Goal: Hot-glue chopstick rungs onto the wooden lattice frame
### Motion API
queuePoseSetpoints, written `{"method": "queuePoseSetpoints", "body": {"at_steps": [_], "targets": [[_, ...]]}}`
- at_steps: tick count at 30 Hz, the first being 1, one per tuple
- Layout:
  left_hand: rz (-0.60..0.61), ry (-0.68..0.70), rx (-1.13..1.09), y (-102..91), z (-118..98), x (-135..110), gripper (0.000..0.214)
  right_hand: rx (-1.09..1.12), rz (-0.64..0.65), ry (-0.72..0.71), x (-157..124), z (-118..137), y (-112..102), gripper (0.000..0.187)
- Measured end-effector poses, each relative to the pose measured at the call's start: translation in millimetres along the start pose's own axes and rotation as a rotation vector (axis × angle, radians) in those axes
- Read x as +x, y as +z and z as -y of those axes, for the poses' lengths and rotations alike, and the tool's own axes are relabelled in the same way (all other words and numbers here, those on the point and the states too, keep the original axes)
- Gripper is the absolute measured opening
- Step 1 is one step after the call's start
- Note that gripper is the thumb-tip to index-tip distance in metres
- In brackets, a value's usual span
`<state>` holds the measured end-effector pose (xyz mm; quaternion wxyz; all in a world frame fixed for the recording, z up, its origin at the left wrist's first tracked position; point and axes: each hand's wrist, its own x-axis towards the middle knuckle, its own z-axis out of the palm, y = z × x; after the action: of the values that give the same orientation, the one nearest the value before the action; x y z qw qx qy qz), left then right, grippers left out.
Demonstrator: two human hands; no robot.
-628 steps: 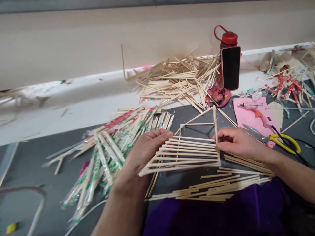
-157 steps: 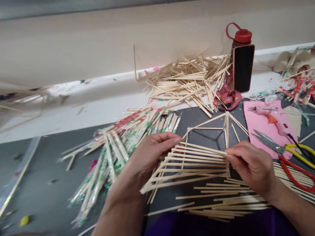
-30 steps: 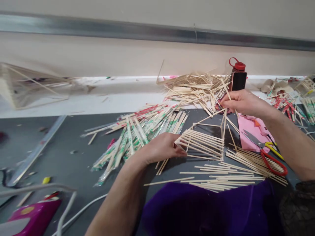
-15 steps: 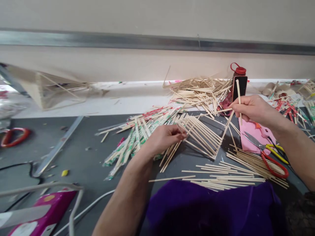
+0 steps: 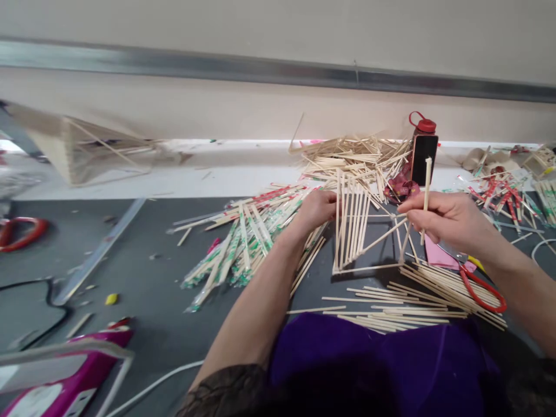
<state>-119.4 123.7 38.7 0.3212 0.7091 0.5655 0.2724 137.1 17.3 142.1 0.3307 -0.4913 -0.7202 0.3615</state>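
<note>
A frame of glued wooden sticks (image 5: 354, 229) stands tilted up on the grey table (image 5: 143, 272), its slats now running up and down. My left hand (image 5: 316, 209) is closed on the frame's top left edge. My right hand (image 5: 447, 219) is closed round a single loose wooden stick (image 5: 427, 185), held upright just right of the frame; its fingers also touch the frame's right corner.
Wrapped chopsticks (image 5: 237, 237) lie left of the frame, bare sticks (image 5: 351, 159) are heaped behind it, cut sticks (image 5: 403, 304) lie in front. A red-capped bottle (image 5: 422, 147), red-handled scissors (image 5: 482, 286), a pink sheet (image 5: 434, 252) and a pink box (image 5: 65, 382) are around. Purple cloth (image 5: 382, 370) covers my lap.
My left hand has tipped the stick frame up from lying flat to standing on edge. My right hand picked a loose stick from the pile and brought it down beside the frame.
</note>
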Motion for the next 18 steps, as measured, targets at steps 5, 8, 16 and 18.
{"method": "queuePoseSetpoints", "body": {"at_steps": [5,8,16,18], "targets": [[0.048,0.037,-0.016,6.8,-3,15,0.033,-0.096,0.042,-0.165,0,-2,11,0.019],[0.061,0.053,-0.013,8.2,-1,21,0.032,-0.077,0.068,-0.198,4,-2,17,0.020],[0.069,0.107,0.009,11.5,2,26,0.029,-0.169,0.156,-0.262,-1,-6,28,0.020],[0.084,0.120,0.004,14.8,2,27,0.028,-0.187,0.176,-0.280,-4,-7,31,0.021]]}}
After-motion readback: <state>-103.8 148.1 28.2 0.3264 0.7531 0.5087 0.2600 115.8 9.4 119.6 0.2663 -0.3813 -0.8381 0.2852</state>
